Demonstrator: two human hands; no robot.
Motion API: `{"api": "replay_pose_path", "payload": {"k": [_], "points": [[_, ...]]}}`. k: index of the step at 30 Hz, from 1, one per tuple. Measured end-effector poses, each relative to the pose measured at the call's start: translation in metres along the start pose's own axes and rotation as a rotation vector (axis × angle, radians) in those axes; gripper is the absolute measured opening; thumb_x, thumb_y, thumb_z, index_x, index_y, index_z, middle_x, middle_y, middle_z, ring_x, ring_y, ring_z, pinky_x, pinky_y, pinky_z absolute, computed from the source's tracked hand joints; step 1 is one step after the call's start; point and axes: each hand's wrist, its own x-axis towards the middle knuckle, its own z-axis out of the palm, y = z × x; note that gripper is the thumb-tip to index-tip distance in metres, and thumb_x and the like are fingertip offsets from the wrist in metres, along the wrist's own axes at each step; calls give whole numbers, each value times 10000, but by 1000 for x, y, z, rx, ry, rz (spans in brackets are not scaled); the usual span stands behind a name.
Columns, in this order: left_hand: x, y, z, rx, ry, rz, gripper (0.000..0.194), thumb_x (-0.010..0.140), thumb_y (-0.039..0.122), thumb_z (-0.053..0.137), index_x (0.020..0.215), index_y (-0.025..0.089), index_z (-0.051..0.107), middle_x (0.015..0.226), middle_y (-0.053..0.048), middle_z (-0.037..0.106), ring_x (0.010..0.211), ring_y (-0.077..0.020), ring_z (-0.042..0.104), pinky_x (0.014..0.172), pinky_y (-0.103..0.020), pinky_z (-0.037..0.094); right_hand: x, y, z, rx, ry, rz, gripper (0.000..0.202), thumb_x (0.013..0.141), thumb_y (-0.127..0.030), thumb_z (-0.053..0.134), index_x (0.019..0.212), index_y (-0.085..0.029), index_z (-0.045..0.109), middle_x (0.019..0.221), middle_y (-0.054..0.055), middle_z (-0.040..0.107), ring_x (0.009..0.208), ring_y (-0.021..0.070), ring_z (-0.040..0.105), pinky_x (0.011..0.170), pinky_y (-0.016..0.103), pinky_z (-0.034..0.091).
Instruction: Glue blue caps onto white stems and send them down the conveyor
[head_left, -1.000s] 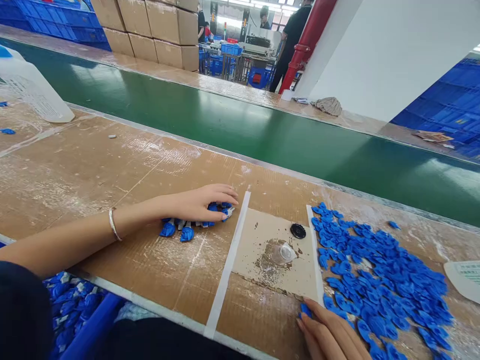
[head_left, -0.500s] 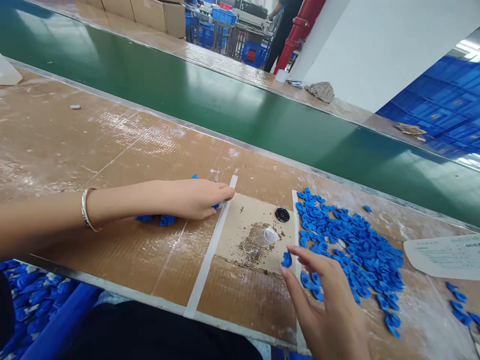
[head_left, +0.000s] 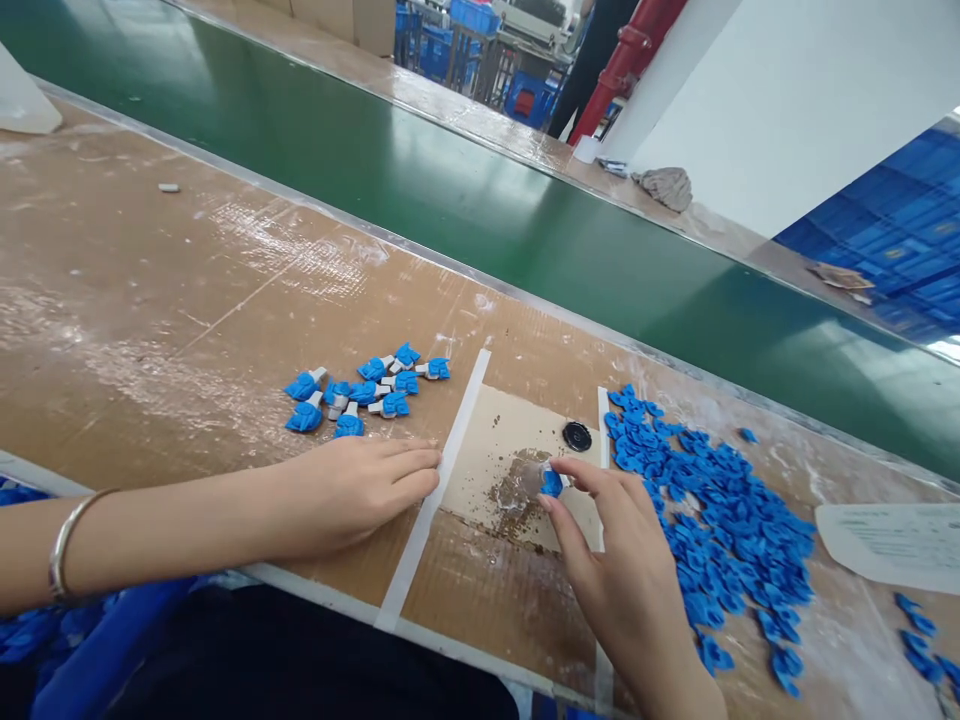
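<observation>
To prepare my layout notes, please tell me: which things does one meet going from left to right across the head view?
Silver bracelet, small pale stick, group of blue pieces with pale stems, black disc, big pile of blue pieces, pale container.

The person wears a slim, rounded silver bangle (head_left: 60,552) around the bare left forearm (head_left: 172,525); the dark clothing (head_left: 315,660) below, poorly lit, looks plain, perhaps navy.
</observation>
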Motion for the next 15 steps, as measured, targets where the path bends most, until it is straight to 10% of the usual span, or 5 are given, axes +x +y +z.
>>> {"api": "replay_pose_path", "payload": {"k": [5, 15], "points": [[-15, 11, 1, 142, 8, 53, 345, 912, 52, 456, 1216, 60, 620, 1279, -167, 645, 1261, -271, 554, 1057, -386, 475, -8, -9, 1, 396, 91, 313, 251, 910, -297, 649, 1157, -283, 608, 1084, 15, 676, 944, 149, 621, 818, 285, 502], [-29, 27, -10, 38, 29, -292, 444, 835, -26, 377, 1136, 114, 672, 1070, -155, 660, 947, -264, 638, 779, -364, 555, -21, -41, 3, 1311, 246, 709, 202, 874, -329, 700, 1073, -301, 680, 1062, 18, 737, 979, 139, 699, 734, 192, 572]]}}
